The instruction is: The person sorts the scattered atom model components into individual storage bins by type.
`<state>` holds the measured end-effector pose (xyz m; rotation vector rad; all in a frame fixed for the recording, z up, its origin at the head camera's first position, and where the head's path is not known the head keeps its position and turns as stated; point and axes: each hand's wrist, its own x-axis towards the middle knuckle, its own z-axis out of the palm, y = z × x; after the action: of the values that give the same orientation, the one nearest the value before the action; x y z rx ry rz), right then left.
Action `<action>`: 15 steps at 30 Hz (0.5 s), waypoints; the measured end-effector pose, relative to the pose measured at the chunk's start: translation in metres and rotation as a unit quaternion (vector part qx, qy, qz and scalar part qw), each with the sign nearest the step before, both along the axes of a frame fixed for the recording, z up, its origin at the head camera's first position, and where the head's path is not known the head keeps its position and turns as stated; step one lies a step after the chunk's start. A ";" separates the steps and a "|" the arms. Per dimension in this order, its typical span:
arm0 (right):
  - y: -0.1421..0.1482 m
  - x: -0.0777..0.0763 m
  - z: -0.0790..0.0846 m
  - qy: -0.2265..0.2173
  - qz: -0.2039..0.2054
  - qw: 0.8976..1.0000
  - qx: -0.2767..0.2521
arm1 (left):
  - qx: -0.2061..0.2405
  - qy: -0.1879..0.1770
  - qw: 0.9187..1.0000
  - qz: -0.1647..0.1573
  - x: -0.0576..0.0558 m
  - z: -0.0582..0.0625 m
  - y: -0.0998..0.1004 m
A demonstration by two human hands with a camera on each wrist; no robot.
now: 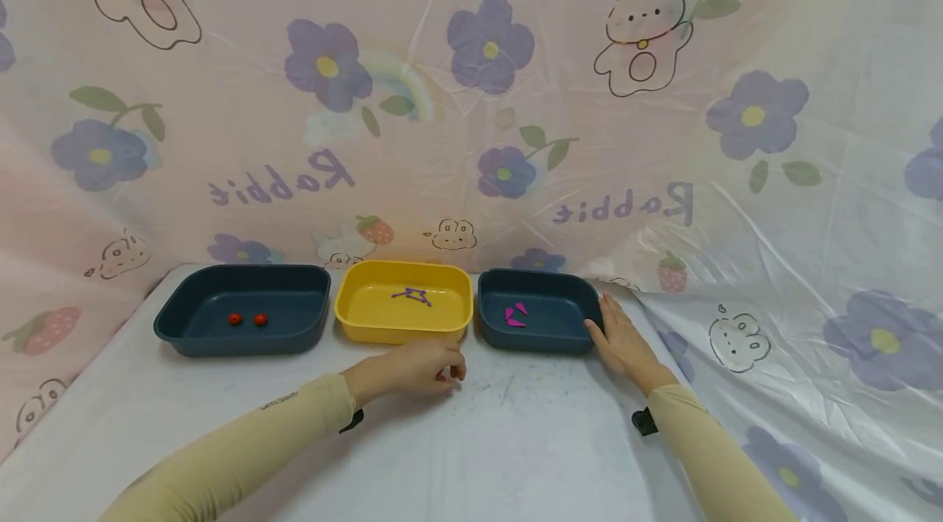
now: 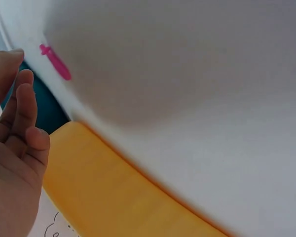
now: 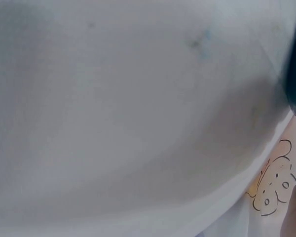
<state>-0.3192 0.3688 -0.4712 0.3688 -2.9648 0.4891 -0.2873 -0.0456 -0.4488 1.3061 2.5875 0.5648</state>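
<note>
My left hand (image 1: pixel 423 366) hovers just in front of the yellow bin, fingers loosely bent and nothing between them. On the table near its fingertips lies a small bright pink piece (image 2: pixel 56 63), a slim rod with a short crossbar at one end, mostly hidden by the hand in the head view. The right hand (image 1: pixel 626 342) rests with fairly straight fingers along the right rim of the right dark blue bin (image 1: pixel 541 339). Inside that bin are several magenta cone-like pieces (image 1: pixel 516 322). Thin purple sticks (image 1: pixel 416 293) lie in the yellow bin (image 1: pixel 390 335).
Another dark blue bin (image 1: pixel 243 346) stands at the left, holding two small red round pieces (image 1: pixel 261 320). All three bins form a row at the back of the white table (image 1: pixel 545 440). A patterned curtain (image 1: pixel 412 162) hangs behind and beside them.
</note>
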 end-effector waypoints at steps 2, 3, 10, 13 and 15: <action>0.000 0.000 0.000 -0.006 -0.003 1.000 0.005 | -0.013 0.014 1.000 -0.006 0.001 -0.003 0.000; 0.000 0.000 0.001 -0.008 -0.004 1.000 0.006 | -0.018 0.022 1.000 -0.009 0.002 -0.004 0.000; 0.000 0.000 0.000 -0.006 -0.006 1.000 0.006 | -0.055 0.064 0.996 -0.019 0.005 -0.004 0.002; 0.000 0.000 -0.001 -0.002 -0.006 1.000 -0.001 | -0.063 0.081 0.994 -0.025 0.005 -0.007 0.002; 0.001 0.000 -0.002 -0.001 -0.003 1.000 -0.003 | -0.064 0.091 0.993 -0.028 0.005 -0.010 0.001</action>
<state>-0.3194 0.3698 -0.4736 0.3579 -2.9646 0.4985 -0.2824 -0.0443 -0.4584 1.4417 2.6683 0.2764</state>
